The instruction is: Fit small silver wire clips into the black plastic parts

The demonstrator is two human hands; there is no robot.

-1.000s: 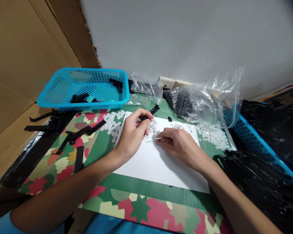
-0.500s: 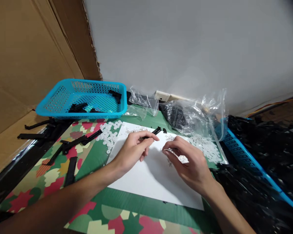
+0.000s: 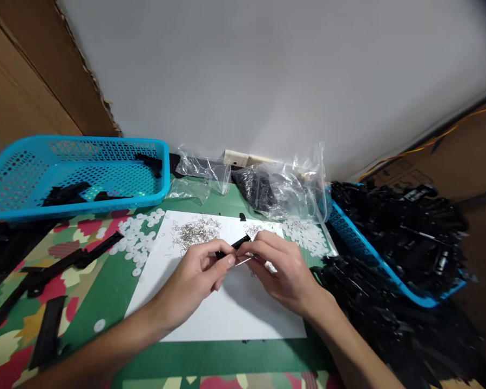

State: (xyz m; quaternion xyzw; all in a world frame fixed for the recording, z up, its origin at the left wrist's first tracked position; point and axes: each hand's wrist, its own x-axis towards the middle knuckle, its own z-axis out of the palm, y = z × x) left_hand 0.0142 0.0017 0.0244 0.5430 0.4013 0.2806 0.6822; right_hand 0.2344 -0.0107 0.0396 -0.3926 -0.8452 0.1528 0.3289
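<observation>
Over a white paper sheet point(image 3: 202, 319), my left hand point(image 3: 198, 270) is closed around a slim black plastic part point(image 3: 241, 241), whose far end sticks out to the upper right. My right hand point(image 3: 285, 267) is pinched on a thin, shiny metal tool point(image 3: 243, 261), its tip beside the left fingertips. The two hands are almost touching at the black part. On the paper behind my left hand lies a heap of small metal springs or clips point(image 3: 196, 231). A smaller metal pile point(image 3: 251, 230) is partly hidden behind my right hand.
White plastic discs lie in a left group point(image 3: 135, 237) and a right group point(image 3: 305, 236). A blue basket point(image 3: 146, 202) with several black parts stands at left. Clear bags point(image 3: 287, 189) sit by the wall. Another blue basket point(image 3: 392, 275), heaped with black parts, is at right.
The view has turned to the right. My right hand has come closer to my left, bringing the metal tool up to the black part. The metal heap now shows more fully.
</observation>
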